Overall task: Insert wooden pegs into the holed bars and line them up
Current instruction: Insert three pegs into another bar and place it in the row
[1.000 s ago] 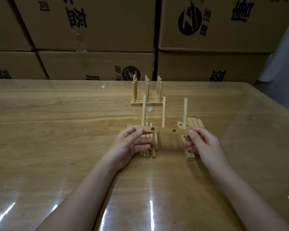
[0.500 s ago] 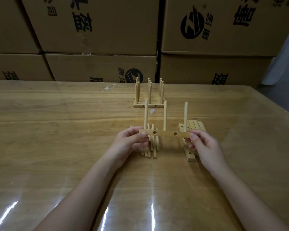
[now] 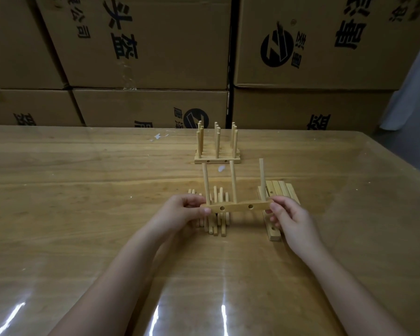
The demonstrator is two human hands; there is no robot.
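Observation:
A wooden holed bar (image 3: 237, 206) with three upright pegs (image 3: 233, 183) hangs level above the table. My left hand (image 3: 180, 212) pinches its left end and my right hand (image 3: 290, 218) pinches its right end. Under the bar lies a pile of loose pegs (image 3: 217, 215), partly hidden by my left hand. A stack of bare holed bars (image 3: 278, 192) lies to the right, behind my right hand. Farther back stands a row of finished bars with pegs (image 3: 217, 147), set side by side.
The wooden table (image 3: 83, 190) has a glossy clear cover. Stacked cardboard boxes (image 3: 141, 44) form a wall along its far edge. The table's right edge runs diagonally at the right. A small white scrap (image 3: 158, 137) lies at the back.
The bar with three pegs has stayed between both hands, shifting only slightly. The head has tilted a little, so the scene sits lower in view.

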